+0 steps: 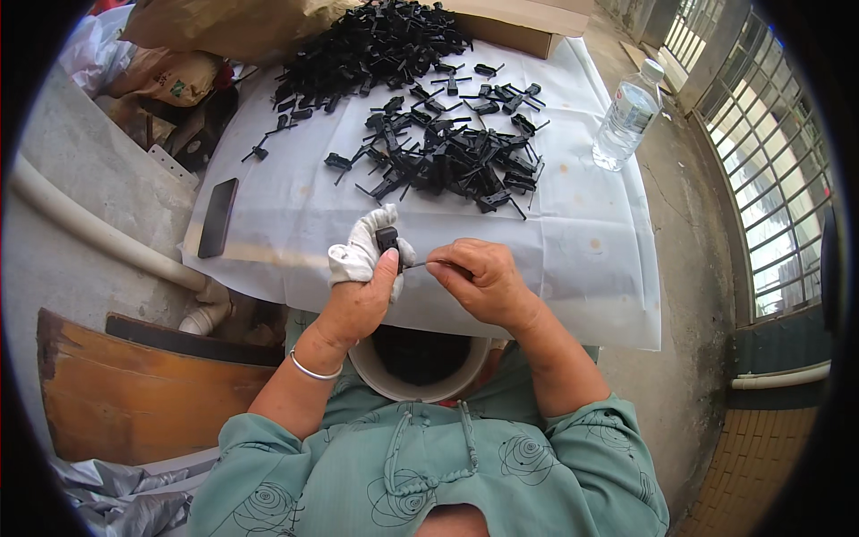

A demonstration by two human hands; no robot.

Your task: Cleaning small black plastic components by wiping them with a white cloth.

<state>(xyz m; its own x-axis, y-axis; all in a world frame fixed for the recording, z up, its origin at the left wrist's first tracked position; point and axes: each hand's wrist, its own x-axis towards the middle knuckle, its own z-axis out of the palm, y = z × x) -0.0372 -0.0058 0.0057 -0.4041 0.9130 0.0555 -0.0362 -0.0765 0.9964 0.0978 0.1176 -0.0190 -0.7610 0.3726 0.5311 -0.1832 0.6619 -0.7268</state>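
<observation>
My left hand is closed around a small black plastic part, with the bare thumb pressed on it. A white cloth glove covers the fingers of that hand. Between the fingertips of my right hand is pinched a thin metal rod-like tool, and its far end meets the black part or lies right beside it. Just beyond my hands lies a loose heap of similar black parts with thin arms sticking out. A bigger heap of them rises at the far side.
A white sheet covers the table. On it lie a dark phone at left and a clear water bottle at right. A cardboard box stands at the back. Below my hands is a round bucket, dark inside.
</observation>
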